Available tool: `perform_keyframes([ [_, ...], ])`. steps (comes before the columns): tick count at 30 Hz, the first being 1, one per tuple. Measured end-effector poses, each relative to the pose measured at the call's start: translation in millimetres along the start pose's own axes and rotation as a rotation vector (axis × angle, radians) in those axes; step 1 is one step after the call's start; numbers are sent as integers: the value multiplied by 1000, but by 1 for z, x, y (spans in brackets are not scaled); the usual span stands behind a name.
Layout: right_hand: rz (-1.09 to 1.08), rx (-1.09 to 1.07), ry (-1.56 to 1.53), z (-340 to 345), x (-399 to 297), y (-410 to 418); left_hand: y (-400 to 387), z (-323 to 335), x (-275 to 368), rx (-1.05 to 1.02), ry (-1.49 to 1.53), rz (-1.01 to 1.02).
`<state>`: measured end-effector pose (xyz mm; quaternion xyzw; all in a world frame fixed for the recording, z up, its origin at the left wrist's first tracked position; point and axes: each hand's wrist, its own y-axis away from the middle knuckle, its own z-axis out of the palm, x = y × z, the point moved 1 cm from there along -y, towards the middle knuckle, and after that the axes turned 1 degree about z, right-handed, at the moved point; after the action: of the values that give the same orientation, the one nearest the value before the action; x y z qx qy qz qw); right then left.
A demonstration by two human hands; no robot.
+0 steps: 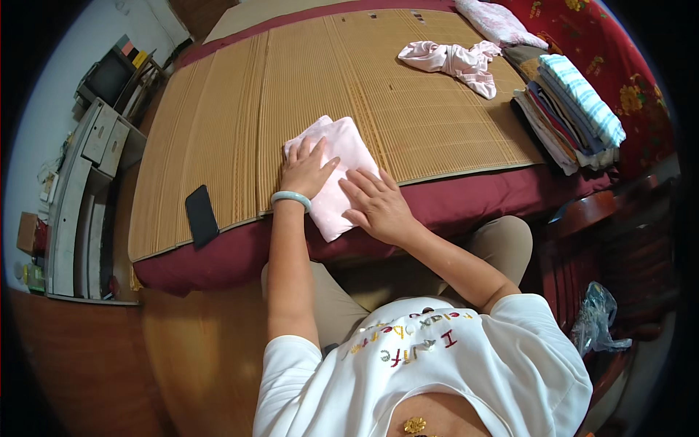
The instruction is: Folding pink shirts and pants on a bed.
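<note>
A folded pale pink cloth (344, 136), perhaps a garment, lies at the near edge of a bamboo mat (306, 82) and hangs slightly over the maroon bedding. My left hand (307, 168) rests flat on its left side, fingers apart, with a pale bangle at the wrist. On the lower right of the cloth lies my right hand (377, 205), palm down with fingers spread. Neither hand grips anything. Farther back on the mat is a crumpled pink garment (456, 63).
A stack of folded clothes (573, 114) stands at the bed's right side, near a pink patterned pillow (499, 22). A black phone (201, 216) lies at the near left mat edge. A wooden chair (590, 210) and plastic bag (598, 319) are at right, a desk (71, 224) at left.
</note>
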<state>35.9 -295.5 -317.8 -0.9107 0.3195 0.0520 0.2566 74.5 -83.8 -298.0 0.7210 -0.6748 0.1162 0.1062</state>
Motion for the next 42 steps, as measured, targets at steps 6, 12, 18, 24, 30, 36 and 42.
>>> perform_keyframes([
  [6, 182, 88, -192, -11, 29, 0, -7, -2, 8, 24, -10, -5],
  [12, 464, -100, -285, -13, 42, -51, 4, -1, 4, 51, -18, -42],
  [18, 145, 110, -153, 27, 49, -80, 12, 2, 32, 59, -114, -91],
  [24, 273, -34, -57, 47, 66, -114, 10, 6, 38, 67, -162, -105],
  [30, 365, 95, -260, 32, 48, -102, 13, 2, 23, 56, -91, -144],
  [36, 503, 310, -344, 14, 54, -72, 12, -2, 35, 43, -134, -87],
  [42, 776, -421, -537, -17, 60, -97, 9, -1, 28, 92, -122, -23],
])
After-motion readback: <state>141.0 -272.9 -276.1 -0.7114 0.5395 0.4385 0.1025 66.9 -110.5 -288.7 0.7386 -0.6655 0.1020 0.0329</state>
